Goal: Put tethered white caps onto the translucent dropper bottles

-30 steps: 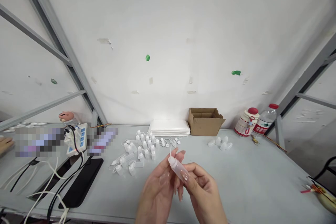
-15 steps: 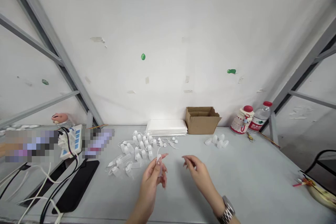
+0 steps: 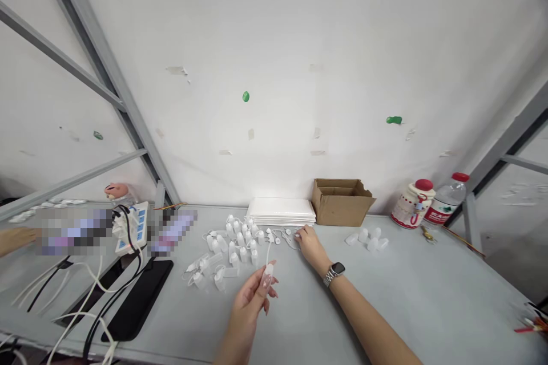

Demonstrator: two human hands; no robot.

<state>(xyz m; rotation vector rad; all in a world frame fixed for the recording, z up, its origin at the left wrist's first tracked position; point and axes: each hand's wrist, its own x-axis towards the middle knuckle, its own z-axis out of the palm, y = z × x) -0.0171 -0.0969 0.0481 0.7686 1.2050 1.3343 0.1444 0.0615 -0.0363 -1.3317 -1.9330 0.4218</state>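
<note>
My left hand [image 3: 252, 292] is closed around a small translucent plastic bottle [image 3: 268, 270], mostly hidden by the fingers. From the bottle's top a thin white strap with a small cap [image 3: 270, 236] sticks up. My right hand [image 3: 309, 244] reaches forward, its fingers bent down onto the table beside several loose white caps with straps [image 3: 284, 234]. Whatever its fingertips pinch there is too small to make out. Left of my left hand, several small bottles with white caps [image 3: 238, 238] form a group, some upright, some lying.
Against the wall are a stack of white panels [image 3: 280, 210] and an open cardboard box [image 3: 342, 209]. Several uncapped translucent bottles [image 3: 371, 238] lie to the right. A decorated jar [image 3: 411, 205] and a water bottle [image 3: 447, 199] stand farther right. Cables, a power strip [image 3: 137, 228] and a black phone-like slab [image 3: 139, 300] occupy the left.
My right hand has moved forward from above the table to the loose white caps. My left hand still holds the small bottle. The view has shifted slightly.
</note>
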